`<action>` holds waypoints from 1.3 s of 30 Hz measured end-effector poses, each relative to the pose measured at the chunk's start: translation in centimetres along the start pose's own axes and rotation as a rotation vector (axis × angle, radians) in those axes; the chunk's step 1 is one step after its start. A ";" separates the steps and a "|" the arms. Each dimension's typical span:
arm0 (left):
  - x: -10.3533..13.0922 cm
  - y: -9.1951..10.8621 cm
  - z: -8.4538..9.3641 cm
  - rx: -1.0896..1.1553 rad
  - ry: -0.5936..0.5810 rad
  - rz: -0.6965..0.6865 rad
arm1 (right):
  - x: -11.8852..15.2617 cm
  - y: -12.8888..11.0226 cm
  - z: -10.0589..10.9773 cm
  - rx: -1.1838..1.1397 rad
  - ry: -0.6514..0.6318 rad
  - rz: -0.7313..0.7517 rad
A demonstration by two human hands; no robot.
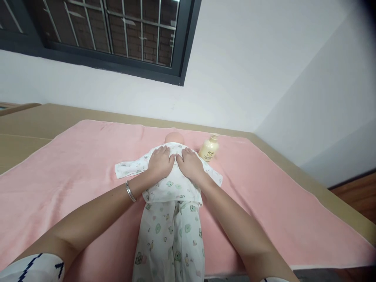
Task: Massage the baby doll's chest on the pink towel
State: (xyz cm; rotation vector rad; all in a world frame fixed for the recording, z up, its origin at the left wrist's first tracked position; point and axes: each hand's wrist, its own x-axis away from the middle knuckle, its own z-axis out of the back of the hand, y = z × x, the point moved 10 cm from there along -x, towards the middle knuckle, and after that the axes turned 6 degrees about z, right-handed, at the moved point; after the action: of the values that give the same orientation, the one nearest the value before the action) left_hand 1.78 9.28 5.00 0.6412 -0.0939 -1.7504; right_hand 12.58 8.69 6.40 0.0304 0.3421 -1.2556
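A baby doll (174,137) lies on a pink blanket (96,156), dressed in a white printed top (173,186) and matching trousers (169,235). Only the bare round back or top of its head shows beyond the collar. My left hand (161,161) rests flat on the left side of the upper top, fingers stretched out. On the right side, my right hand (189,164) lies flat in the same way, its thumb close to the left one. Neither hand grips anything. Just right of the doll's shoulder stands a pale yellow pump bottle (209,149), slightly tilted in view.
The blanket covers a tan surface (58,117) that meets a white wall (223,78). A dark-framed window (117,58) with metal bars is above. Brown wooden furniture (358,194) stands at the right edge.
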 end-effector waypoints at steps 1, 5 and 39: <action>0.2 0.1 0.1 0.001 0.004 0.006 | -0.1 0.2 -0.2 -0.022 -0.007 0.005; 1.0 0.9 0.5 0.013 -0.040 -0.003 | -0.6 0.6 -0.7 -0.119 -0.046 0.052; -0.1 -0.5 -0.3 0.188 0.044 -0.026 | -0.4 -0.6 0.1 -0.188 0.050 0.081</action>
State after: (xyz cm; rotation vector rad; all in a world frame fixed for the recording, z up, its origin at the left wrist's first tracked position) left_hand 1.47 9.64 4.60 0.8200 -0.2223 -1.7643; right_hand 11.91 8.83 6.69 -0.0842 0.4962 -1.1393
